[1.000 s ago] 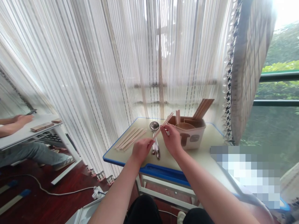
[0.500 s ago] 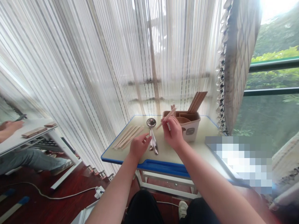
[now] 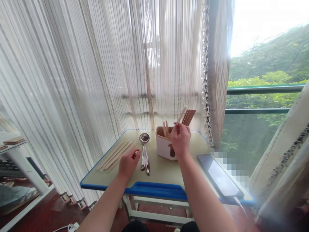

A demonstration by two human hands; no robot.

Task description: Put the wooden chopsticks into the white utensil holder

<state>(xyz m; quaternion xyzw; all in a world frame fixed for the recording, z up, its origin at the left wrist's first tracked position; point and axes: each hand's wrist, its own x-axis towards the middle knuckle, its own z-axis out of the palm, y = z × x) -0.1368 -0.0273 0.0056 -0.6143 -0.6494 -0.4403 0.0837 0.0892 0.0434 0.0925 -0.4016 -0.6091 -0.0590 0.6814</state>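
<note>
Right hand (image 3: 181,137) gripping slender pale wooden chopsticks (image 3: 181,115) at a white, brown-rimmed box (image 3: 164,149).
Held chopsticks tilting just beside brown wooden sticks (image 3: 189,117); left hand (image 3: 129,161) curling loosely over the cream, blue-edged table (image 3: 160,190), palm hidden, so cannot tell if it is holding anything; more pale wooden sticks (image 3: 115,157) lying beside it, a silver metal slotted ladle (image 3: 144,138) resting between hand and box.

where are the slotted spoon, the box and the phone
slotted spoon (image 3: 144,138): head view, on its perforated bowl
box (image 3: 163,149): head view, on its pale outer wall
phone (image 3: 219,176): head view, on its screen
</note>
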